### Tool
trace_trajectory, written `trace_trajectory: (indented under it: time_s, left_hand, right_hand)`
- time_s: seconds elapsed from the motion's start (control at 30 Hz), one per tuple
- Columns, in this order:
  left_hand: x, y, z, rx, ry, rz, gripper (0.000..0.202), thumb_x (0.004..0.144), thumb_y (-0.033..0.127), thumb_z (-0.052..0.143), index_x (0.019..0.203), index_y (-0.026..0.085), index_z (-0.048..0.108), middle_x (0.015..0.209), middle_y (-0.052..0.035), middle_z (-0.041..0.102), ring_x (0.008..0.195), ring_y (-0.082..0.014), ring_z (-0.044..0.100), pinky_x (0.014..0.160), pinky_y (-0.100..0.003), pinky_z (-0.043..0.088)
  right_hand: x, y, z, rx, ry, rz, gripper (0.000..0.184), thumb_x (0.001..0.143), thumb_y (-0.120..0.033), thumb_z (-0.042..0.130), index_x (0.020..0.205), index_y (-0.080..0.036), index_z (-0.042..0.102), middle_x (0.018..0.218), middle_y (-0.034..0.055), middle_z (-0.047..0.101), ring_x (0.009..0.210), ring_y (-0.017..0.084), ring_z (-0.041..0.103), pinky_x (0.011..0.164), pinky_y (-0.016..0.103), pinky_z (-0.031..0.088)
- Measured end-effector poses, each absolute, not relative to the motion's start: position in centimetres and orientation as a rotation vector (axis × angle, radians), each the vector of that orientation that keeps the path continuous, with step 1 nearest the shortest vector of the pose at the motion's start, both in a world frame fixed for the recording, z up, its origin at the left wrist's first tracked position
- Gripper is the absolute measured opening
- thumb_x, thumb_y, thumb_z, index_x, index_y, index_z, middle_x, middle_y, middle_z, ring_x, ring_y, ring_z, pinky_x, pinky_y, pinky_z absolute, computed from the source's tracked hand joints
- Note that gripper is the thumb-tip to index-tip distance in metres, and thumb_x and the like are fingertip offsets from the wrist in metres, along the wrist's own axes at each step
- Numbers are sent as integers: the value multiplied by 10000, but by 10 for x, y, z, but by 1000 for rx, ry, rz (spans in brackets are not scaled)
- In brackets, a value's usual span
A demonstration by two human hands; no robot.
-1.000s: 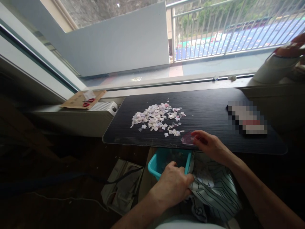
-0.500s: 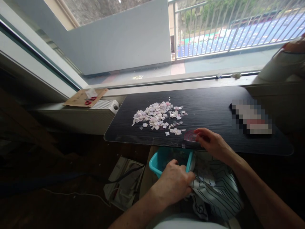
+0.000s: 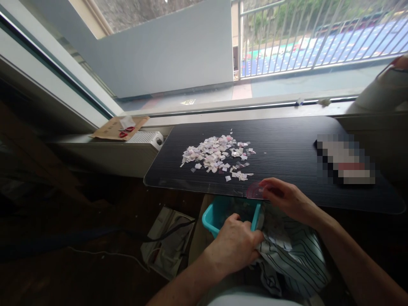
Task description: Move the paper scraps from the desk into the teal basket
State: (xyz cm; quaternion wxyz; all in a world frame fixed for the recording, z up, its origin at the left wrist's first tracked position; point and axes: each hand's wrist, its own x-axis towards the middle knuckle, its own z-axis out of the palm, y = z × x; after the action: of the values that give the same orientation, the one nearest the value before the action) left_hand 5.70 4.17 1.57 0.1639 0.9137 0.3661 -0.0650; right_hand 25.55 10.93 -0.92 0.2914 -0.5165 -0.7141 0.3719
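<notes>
One long black tabletop (image 3: 287, 144) runs under the window. Below its near edge lies striped cloth (image 3: 293, 250), and at nine o'clock from that sits a teal plastic tub (image 3: 214, 214). The left hand (image 3: 234, 246) is clenched over the tub's rim. A heap of pale paper scraps (image 3: 218, 155) lies at twelve o'clock from the tub. The right hand (image 3: 285, 197) pinches a small pinkish piece (image 3: 254, 191), possibly clear plastic, at the table's front edge, five o'clock from the heap.

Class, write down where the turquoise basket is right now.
In the head view, the turquoise basket sits low at centre, under the black table's near edge, with the left hand on its near rim.
</notes>
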Motion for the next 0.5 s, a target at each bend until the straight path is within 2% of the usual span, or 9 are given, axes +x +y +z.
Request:
trace_trajectory:
  time_s: [0.3, 0.5]
  left_hand:
    - [16, 35, 11, 2492, 1241, -120, 71, 781, 253, 590, 833, 210, 612, 706, -6, 593, 713, -171, 567, 835, -338, 399]
    - [-9, 33, 8, 2378, 1372, -93, 133, 773, 160, 550, 873, 219, 617, 745, -8, 601, 742, -174, 564, 851, -344, 386]
  right_hand:
    - [240, 141, -9, -1480, -1844, 672, 282, 828, -366, 504, 1025, -202, 620, 727, 16, 654, 586, 129, 570, 556, 243, 444]
    - [243, 143, -3, -1600, -1874, 550, 268, 810, -337, 515, 1015, -212, 634, 724, 18, 668, 582, 137, 583, 565, 251, 440]
